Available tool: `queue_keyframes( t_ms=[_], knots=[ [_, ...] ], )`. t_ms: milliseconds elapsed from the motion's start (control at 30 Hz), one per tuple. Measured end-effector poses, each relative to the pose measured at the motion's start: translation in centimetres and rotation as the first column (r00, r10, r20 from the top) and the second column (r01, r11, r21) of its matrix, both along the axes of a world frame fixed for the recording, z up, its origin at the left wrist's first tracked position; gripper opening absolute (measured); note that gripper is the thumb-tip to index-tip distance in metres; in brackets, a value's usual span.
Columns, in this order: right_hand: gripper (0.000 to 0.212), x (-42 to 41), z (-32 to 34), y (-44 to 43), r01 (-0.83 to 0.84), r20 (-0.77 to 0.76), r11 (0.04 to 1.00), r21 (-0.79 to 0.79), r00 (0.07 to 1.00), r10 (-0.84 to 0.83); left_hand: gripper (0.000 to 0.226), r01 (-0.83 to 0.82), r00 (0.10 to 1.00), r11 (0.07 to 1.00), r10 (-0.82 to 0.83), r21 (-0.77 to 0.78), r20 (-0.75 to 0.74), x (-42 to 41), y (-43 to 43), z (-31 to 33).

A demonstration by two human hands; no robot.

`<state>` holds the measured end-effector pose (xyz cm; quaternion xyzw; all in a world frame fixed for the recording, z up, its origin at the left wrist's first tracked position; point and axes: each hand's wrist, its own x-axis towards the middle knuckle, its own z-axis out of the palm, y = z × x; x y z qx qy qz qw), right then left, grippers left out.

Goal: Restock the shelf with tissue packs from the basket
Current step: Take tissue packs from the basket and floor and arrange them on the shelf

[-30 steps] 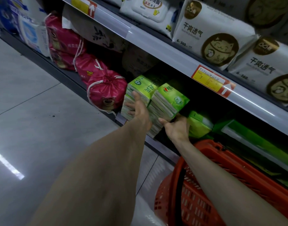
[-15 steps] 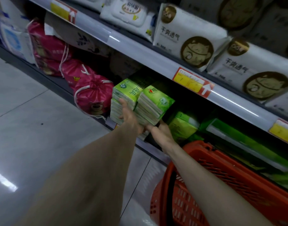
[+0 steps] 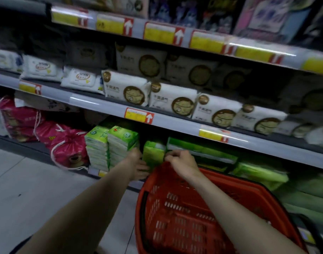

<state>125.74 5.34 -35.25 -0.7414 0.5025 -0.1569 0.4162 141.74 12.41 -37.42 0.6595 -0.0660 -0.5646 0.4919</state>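
Two stacks of green tissue packs [image 3: 111,147] stand side by side on the bottom shelf [image 3: 267,153]. Just right of them a single green tissue pack [image 3: 153,153] stands upright at the shelf front. My left hand [image 3: 138,165] presses against its lower left side. My right hand [image 3: 181,162] has its fingers curled on the pack's right edge. The red basket [image 3: 193,208] sits directly below my hands in front of the shelf, and the part of its inside that shows holds no packs. The picture is blurred by motion.
Pink drawstring bags [image 3: 65,149] crowd the bottom shelf left of the stacks. Long green packs [image 3: 202,151] lie to the right. White packs [image 3: 171,101] fill the shelf above, whose rail carries yellow price tags [image 3: 138,115]. Grey floor tiles [image 3: 28,189] lie at the left.
Both hands have left the two green stacks and moved right onto the single green pack. The view has tilted up and pulled back, showing more shelves and more of the basket.
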Motion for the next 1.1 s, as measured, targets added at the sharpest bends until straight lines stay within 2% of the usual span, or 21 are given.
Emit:
queue_keyframes(
  t_ms=[33,67,133,233,267,367,467,533,600,700,767,900,967,1100],
  knots=[
    [0.015,-2.5,0.8,-0.5,-0.023,-0.034,0.998,-0.055,0.999,0.021,0.040,0.110,0.979,0.993,-0.116,0.045,0.166,-1.1,-0.3,1.3],
    [0.014,-5.0,1.3,-1.1,-0.043,-0.077,0.994,-0.100,0.996,0.035,0.035,0.229,0.899,0.966,-0.257,0.121,0.355,-1.7,-0.9,2.2],
    [0.022,-10.1,1.7,-2.5,-0.064,-0.190,0.988,-0.141,0.981,0.037,0.037,0.397,0.620,0.871,-0.486,0.288,0.616,-2.7,-1.9,3.3],
    [0.061,-16.3,0.8,-4.5,-0.065,-0.388,0.994,-0.092,0.921,0.024,0.037,0.496,0.374,0.776,-0.597,0.391,0.710,-5.1,-2.1,4.4],
    [0.069,-17.8,0.2,-4.9,-0.071,-0.433,0.996,-0.058,0.900,0.039,0.036,0.517,0.329,0.753,-0.613,0.406,0.718,-5.8,-2.2,4.3],
    [0.079,-20.4,-1.2,-6.1,-0.107,-0.491,0.994,-0.032,0.868,0.078,0.036,0.568,0.215,0.726,-0.586,0.387,0.781,-7.8,-2.9,3.2],
    [0.080,-20.2,-2.1,-7.5,-0.205,-0.566,0.976,-0.071,0.814,0.130,0.046,0.614,0.051,0.664,-0.573,0.426,0.818,-9.2,-5.0,2.0],
    [0.086,-19.0,-2.5,-8.2,-0.247,-0.593,0.969,-0.024,0.783,0.185,0.054,0.622,0.013,0.646,-0.574,0.443,0.819,-9.8,-6.5,1.6],
    [0.094,-17.9,-3.2,-9.0,-0.232,-0.563,0.972,0.042,0.798,0.215,0.060,0.607,-0.042,0.619,-0.601,0.498,0.798,-9.9,-7.7,0.8],
    [0.098,-17.5,-4.4,-9.5,-0.261,-0.562,0.964,0.044,0.791,0.240,0.063,0.590,-0.186,0.527,-0.648,0.611,0.739,-9.6,-8.5,-0.5],
    [0.094,-17.7,-4.9,-9.1,-0.305,-0.568,0.952,0.021,0.780,0.262,0.054,0.593,-0.250,0.485,-0.648,0.643,0.720,-9.3,-8.7,-0.9],
    [0.086,-18.1,-5.1,-7.6,-0.350,-0.547,0.937,-0.011,0.786,0.288,0.026,0.625,-0.268,0.490,-0.597,0.608,0.757,-8.7,-7.5,-1.2],
    [0.078,-18.5,-5.2,-6.9,-0.372,-0.535,0.928,-0.028,0.790,0.300,0.023,0.641,-0.256,0.472,-0.612,0.606,0.748,-8.7,-6.3,-1.5],
    [0.050,-19.2,-5.0,-5.8,-0.378,-0.456,0.924,-0.058,0.833,0.312,0.028,0.604,-0.331,0.374,-0.686,0.704,0.648,-8.1,-4.7,-2.5]
  ],
)
